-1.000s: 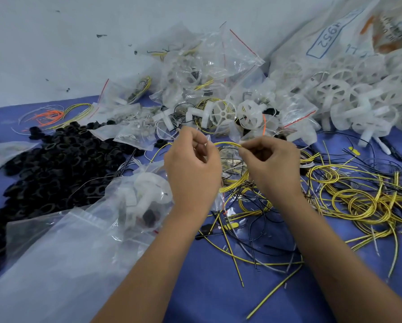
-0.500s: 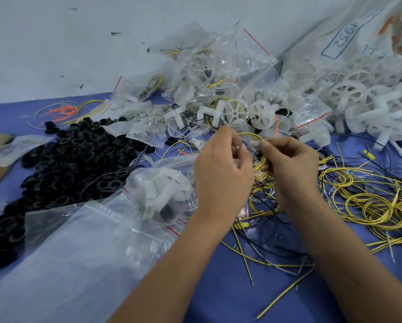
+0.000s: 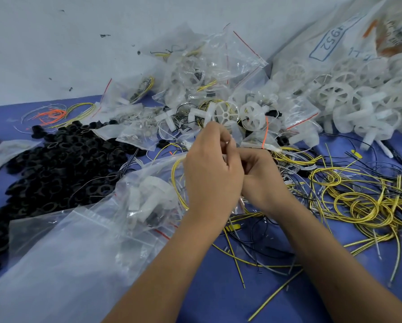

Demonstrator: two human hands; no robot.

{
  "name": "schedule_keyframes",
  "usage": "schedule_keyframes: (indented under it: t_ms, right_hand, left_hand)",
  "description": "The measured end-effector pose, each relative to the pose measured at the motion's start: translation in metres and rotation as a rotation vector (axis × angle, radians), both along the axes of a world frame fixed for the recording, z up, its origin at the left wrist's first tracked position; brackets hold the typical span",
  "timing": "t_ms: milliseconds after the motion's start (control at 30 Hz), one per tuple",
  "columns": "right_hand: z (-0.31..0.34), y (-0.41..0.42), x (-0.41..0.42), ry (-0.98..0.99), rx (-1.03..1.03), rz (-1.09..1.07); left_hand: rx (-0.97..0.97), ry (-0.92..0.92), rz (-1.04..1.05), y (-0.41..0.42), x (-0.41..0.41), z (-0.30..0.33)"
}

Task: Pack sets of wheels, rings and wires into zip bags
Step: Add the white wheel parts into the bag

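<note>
— What's lying around the person right now?

— Biggest first: a blue table [image 3: 218, 299] is carrying everything. At the left, a heap of black rings [image 3: 60, 164] is spreading out; at the right, a big sack of white wheels [image 3: 358, 94] is spilling over. Filled zip bags [image 3: 207, 73] are piling up along the wall, and loose yellow wires [image 3: 363, 206] are tangling at the right.

— And the hands?

— They're meeting in the middle, touching. The left hand [image 3: 212, 176] is curling closed with the fingertips pinching together; a looped yellow wire [image 3: 178, 180] is arcing out from under it. The right hand [image 3: 260, 176] is clenching just behind it. What each is gripping exactly, I cannot tell, since the left hand is covering the spot.

— So which step is this?

— I'm judging that the wire coil is being gathered for the zip bag [image 3: 148, 197] sitting just beside the left hand, already holding white wheel parts and something dark.

— What's the next move asking for?

— Probably keeping the coil tight so it isn't springing open, then feeding it through the bag's mouth before sealing.
</note>
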State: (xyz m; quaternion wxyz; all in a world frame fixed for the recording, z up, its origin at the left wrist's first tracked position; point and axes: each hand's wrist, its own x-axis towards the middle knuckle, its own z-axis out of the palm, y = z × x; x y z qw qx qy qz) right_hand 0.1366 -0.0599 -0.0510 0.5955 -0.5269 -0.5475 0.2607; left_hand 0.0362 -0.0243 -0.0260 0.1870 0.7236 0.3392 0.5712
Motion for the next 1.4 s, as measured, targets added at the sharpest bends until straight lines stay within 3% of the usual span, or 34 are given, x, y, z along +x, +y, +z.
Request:
schedule_keyframes:
  t_ms: [300,533,667,733,967,1200,1300,1400]
  right_hand:
    - [0.003,-0.005,0.013,-0.158,-0.094,0.087]
    - [-0.004,-0.003,-0.001,0.152,-0.075,0.07]
    - [0.001,-0.001,0.014,0.453,-0.297,0.073]
    - [0.003,0.001,0.025,0.513,-0.367,0.049]
    - [0.001,-0.009,0.026,0.088,-0.316,0.126]
    - [0.006,-0.009,0.01,-0.291,-0.128,0.014]
    - [0.005,-0.01,0.005,-0.311,-0.041,0.025]
    - [0.005,-0.015,0.001,-0.24,-0.078,0.1]
  left_hand:
    - [-0.027,-0.006,-0.04,0.004,-0.002,0.002]
    - [0.045,0.073,-0.107,-0.013,0.009,-0.003]
    - [0.016,0.08,-0.088,-0.008,0.007,-0.01]
    - [-0.02,0.071,-0.065,-0.003,0.005,-0.012]
    - [-0.131,-0.022,-0.035,0.009,0.001,-0.014]
    - [0.0,0.097,-0.141,-0.015,0.012,-0.013]
    - [0.028,0.096,-0.153,-0.02,0.013,-0.013]
    - [0.036,0.079,-0.151,-0.021,0.012,-0.012]
